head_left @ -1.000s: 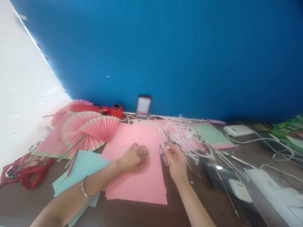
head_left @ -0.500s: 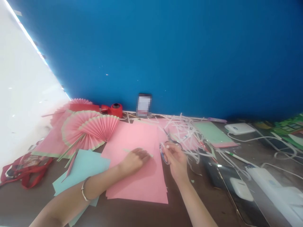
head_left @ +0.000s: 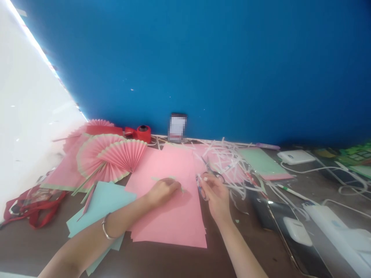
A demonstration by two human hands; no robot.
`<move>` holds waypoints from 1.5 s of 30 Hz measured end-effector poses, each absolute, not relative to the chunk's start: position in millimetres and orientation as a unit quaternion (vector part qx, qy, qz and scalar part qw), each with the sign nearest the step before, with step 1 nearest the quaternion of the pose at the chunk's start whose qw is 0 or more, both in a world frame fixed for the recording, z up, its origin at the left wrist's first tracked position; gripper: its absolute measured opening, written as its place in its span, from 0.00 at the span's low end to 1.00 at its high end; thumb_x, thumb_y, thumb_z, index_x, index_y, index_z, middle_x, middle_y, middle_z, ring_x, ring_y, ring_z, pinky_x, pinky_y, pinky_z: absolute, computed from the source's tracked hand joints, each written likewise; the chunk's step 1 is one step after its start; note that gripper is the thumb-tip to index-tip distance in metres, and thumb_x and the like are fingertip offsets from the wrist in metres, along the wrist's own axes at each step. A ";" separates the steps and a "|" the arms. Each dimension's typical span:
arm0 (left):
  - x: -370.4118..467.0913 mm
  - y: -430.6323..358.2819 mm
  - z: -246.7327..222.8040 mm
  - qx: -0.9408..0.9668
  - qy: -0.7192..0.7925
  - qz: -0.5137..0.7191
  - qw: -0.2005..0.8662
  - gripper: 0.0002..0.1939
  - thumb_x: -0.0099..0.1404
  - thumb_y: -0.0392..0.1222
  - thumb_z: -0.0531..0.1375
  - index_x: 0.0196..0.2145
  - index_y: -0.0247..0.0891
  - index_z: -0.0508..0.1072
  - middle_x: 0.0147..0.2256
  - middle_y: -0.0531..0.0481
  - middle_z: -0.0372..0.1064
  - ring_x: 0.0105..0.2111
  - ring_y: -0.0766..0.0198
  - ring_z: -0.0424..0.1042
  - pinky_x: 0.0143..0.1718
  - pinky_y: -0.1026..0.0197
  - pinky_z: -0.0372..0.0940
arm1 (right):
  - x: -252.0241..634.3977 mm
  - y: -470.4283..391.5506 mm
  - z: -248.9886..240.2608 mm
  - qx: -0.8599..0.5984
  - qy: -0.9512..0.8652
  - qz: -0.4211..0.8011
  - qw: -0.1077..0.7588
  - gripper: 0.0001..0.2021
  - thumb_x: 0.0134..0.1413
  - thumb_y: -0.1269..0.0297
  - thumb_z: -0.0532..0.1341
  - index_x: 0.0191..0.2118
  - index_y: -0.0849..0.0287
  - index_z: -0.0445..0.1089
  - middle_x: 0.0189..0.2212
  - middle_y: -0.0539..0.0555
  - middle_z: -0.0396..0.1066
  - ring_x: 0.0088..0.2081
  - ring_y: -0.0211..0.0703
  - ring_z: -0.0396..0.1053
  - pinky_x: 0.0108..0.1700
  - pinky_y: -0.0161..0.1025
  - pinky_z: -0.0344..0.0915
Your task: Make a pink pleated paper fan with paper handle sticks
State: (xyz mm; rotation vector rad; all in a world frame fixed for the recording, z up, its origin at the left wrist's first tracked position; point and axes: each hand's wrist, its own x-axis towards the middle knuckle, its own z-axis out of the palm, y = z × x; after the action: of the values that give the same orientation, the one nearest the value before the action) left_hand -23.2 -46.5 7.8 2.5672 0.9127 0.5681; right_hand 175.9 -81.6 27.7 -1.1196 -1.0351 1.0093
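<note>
Pink paper sheets [head_left: 174, 227] lie stacked in the middle of the dark table. My left hand [head_left: 164, 192] rests over the stack with its fingers curled together; small light green scraps [head_left: 182, 190] show by the fingertips, and what the fingers hold is too small to make out. Just past the right edge of the stack, my right hand [head_left: 214, 195] is closed on scissors [head_left: 204, 193], whose blades point away from me. A heap of white paper strips [head_left: 228, 162] lies beyond that hand.
Pink pleated fans [head_left: 123, 156], light blue sheets [head_left: 101, 204] and a red strap [head_left: 43, 220] are at left. Red tape [head_left: 144, 135] stands by the blue wall. On the right are a phone [head_left: 301, 251], a white power strip [head_left: 330, 224], cables and a green sheet [head_left: 259, 161].
My left hand's fingers have drawn in and curled more tightly over the pink paper. My right hand stays around the scissors. The whole view has shifted slightly.
</note>
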 end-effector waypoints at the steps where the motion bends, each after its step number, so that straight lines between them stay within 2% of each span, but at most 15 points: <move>1: -23.2 -46.6 8.4 0.908 0.322 0.204 0.176 0.06 0.64 0.37 0.51 0.38 0.37 0.66 0.33 0.46 0.69 0.36 0.61 0.68 0.37 0.62 0.61 | 175.8 -81.5 27.7 -0.485 -0.448 0.437 0.611 0.06 0.46 0.62 0.64 0.31 0.56 0.68 0.37 0.52 0.67 0.19 0.28 0.56 0.17 0.32 0.53; 8: -19.1 -43.5 11.8 0.933 0.238 0.246 0.110 0.08 0.66 0.37 0.48 0.37 0.36 0.65 0.35 0.47 0.68 0.39 0.63 0.68 0.43 0.60 0.61 | 174.4 -81.6 29.4 -0.487 -0.455 0.433 0.607 0.06 0.47 0.63 0.64 0.31 0.57 0.67 0.36 0.52 0.66 0.19 0.27 0.55 0.17 0.31 0.52; 13: -15.7 -42.7 11.7 0.952 0.215 0.218 0.031 0.09 0.67 0.36 0.48 0.30 0.34 0.65 0.28 0.48 0.67 0.31 0.63 0.67 0.36 0.60 0.62 | 174.5 -81.6 27.7 -0.482 -0.453 0.438 0.609 0.06 0.47 0.63 0.63 0.31 0.57 0.67 0.31 0.51 0.65 0.19 0.28 0.56 0.17 0.31 0.52; 19: -17.2 -45.4 18.0 0.945 0.233 0.223 0.045 0.10 0.67 0.37 0.46 0.35 0.33 0.66 0.28 0.46 0.68 0.32 0.61 0.69 0.33 0.61 0.63 | 175.2 -82.3 29.4 -0.475 -0.469 0.443 0.599 0.06 0.51 0.62 0.61 0.33 0.57 0.67 0.23 0.47 0.62 0.19 0.30 0.56 0.18 0.32 0.52; 24: -16.9 -46.4 19.5 0.947 0.228 0.220 0.051 0.11 0.66 0.34 0.46 0.29 0.34 0.65 0.24 0.48 0.66 0.29 0.62 0.69 0.32 0.60 0.63 | 174.8 -81.5 29.9 -0.486 -0.477 0.434 0.590 0.07 0.50 0.60 0.61 0.34 0.57 0.67 0.21 0.47 0.61 0.18 0.30 0.56 0.18 0.32 0.53; 27: -17.5 -46.5 15.3 0.934 0.245 0.233 0.114 0.09 0.63 0.33 0.49 0.28 0.35 0.66 0.25 0.48 0.67 0.27 0.63 0.69 0.32 0.61 0.63 | 174.2 -81.0 30.0 -0.490 -0.483 0.427 0.586 0.09 0.50 0.59 0.61 0.34 0.58 0.67 0.21 0.47 0.62 0.19 0.31 0.56 0.18 0.32 0.54; 32: -12.9 -48.5 10.7 0.765 0.374 0.369 0.373 0.08 0.60 0.36 0.53 0.37 0.36 0.69 0.35 0.47 0.73 0.35 0.64 0.73 0.33 0.65 0.67 | 170.3 -85.3 36.5 -0.515 -0.501 0.395 0.573 0.08 0.51 0.58 0.60 0.33 0.58 0.66 0.19 0.47 0.61 0.18 0.32 0.57 0.18 0.31 0.55; 34: -9.8 -50.1 13.4 0.678 0.413 0.412 0.447 0.08 0.59 0.38 0.55 0.38 0.36 0.68 0.36 0.46 0.74 0.37 0.63 0.74 0.31 0.66 0.68 | 166.9 -89.2 40.4 -0.526 -0.521 0.377 0.556 0.08 0.51 0.59 0.59 0.32 0.58 0.66 0.19 0.47 0.62 0.18 0.33 0.58 0.19 0.32 0.56; 40: -6.9 -57.5 23.0 0.620 0.432 0.432 0.493 0.09 0.57 0.38 0.57 0.38 0.37 0.67 0.34 0.46 0.75 0.36 0.60 0.75 0.27 0.67 0.67 | 154.0 -98.7 46.2 -0.529 -0.652 0.293 0.457 0.06 0.52 0.62 0.58 0.29 0.58 0.68 0.23 0.49 0.67 0.24 0.36 0.64 0.27 0.33 0.62; 45: -6.3 -63.0 23.9 0.638 0.403 0.453 0.475 0.09 0.57 0.36 0.57 0.38 0.37 0.66 0.34 0.47 0.75 0.38 0.61 0.74 0.32 0.65 0.69 | 149.2 -99.0 45.4 -0.526 -0.695 0.229 0.434 0.04 0.53 0.68 0.55 0.30 0.58 0.66 0.25 0.50 0.68 0.27 0.37 0.66 0.30 0.32 0.63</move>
State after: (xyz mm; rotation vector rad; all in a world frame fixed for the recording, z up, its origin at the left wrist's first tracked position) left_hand -6.3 -63.0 23.9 1.5609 0.9846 1.1085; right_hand 149.2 -99.0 45.4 -1.3092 -1.7305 0.5697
